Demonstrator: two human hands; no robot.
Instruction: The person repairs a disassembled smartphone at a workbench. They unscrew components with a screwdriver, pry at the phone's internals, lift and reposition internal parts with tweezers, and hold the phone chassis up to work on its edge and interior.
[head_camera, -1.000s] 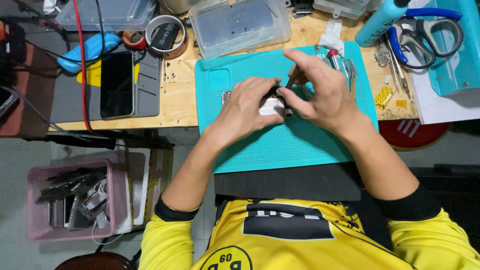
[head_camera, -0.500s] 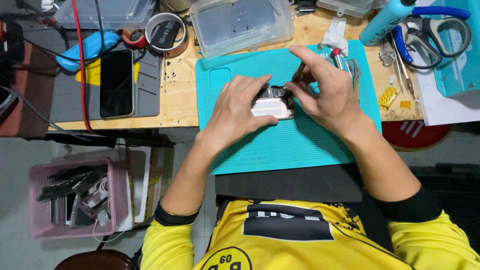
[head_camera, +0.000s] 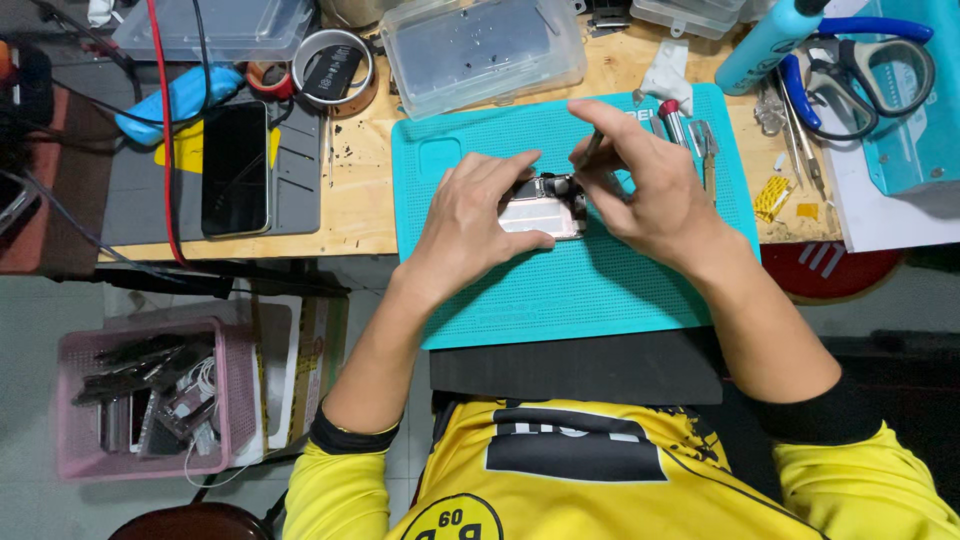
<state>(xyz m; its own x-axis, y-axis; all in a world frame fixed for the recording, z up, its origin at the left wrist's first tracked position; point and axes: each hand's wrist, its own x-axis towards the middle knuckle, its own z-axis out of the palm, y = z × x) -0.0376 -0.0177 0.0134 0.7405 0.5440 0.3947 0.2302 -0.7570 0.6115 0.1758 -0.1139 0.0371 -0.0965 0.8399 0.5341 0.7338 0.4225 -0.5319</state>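
Both our hands sit at the centre of the frame on the teal mat (head_camera: 600, 290). Left hand (head_camera: 475, 225) clamps the small opened device (head_camera: 545, 208), thumb under its lower edge, fingers curled over the top. Right hand (head_camera: 650, 185) pinches a thin tool (head_camera: 588, 152) btwn thumb and forefinger, tip angled down at the device's upper right corner.

Vs. a second ago: the device lay more hidden under our fingers, and the right hand was lower with the tool tilted flatter. Now the device faces up, more of its pale inside shows, and the tool stands steeper over one spot. We judge the grip has settled and fine work at that corner is under way, not repositioning.

Edges and room: the mat's lower half is bare, so there's space to slide the device toward us. Just right of the right hand lie small metal tools (head_camera: 690, 130), close enough to knock w/ a wrist swing. A clear plastic box (head_camera: 480, 50) sits just above the mat's top edge. Scissors (head_camera: 860, 70) are at upper right, well apart. A dark phone (head_camera: 235, 165) lies left, off the mat. The desk edge runs just below the mat.
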